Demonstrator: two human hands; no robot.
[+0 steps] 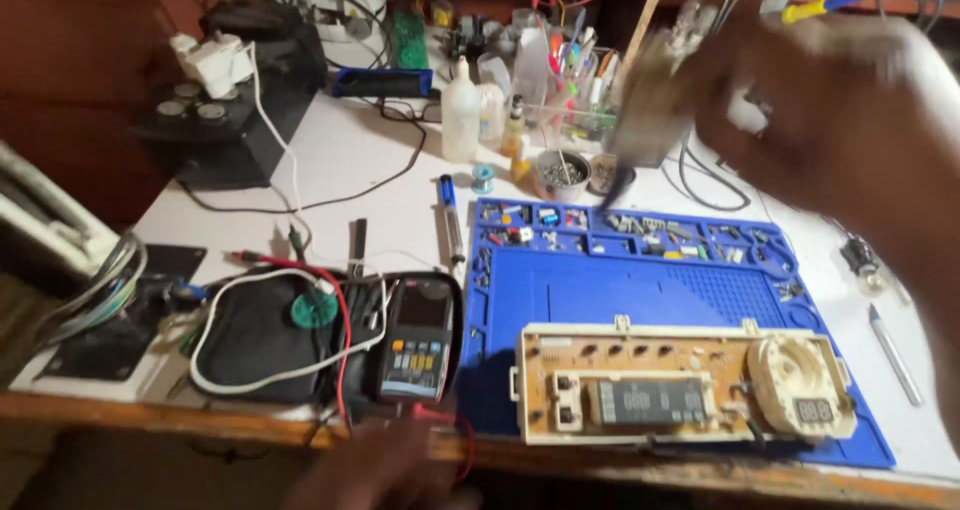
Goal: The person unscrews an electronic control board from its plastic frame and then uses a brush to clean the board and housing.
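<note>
One circuit board (680, 395) lay on one blue mat (640, 290) on the table (340, 160). Right hand (850, 120), blurred, apparently gripped one brush (640, 120). Left hand (380, 475): fingers' state indeterminable.

- The right hand (830, 110) is up in the air and looks blurry. It holds a blurry brush (640, 110) above the blue mat (640, 290).
- The left hand (380, 475) is low at the front edge of the bench (340, 160), near a meter (418, 338) with red and white wires.
- A circuit board (680, 385) in a cream frame lies on the mat.
- Small parts sit in the mat's little trays.
- Bottles and a cup of pens stand behind.
</note>
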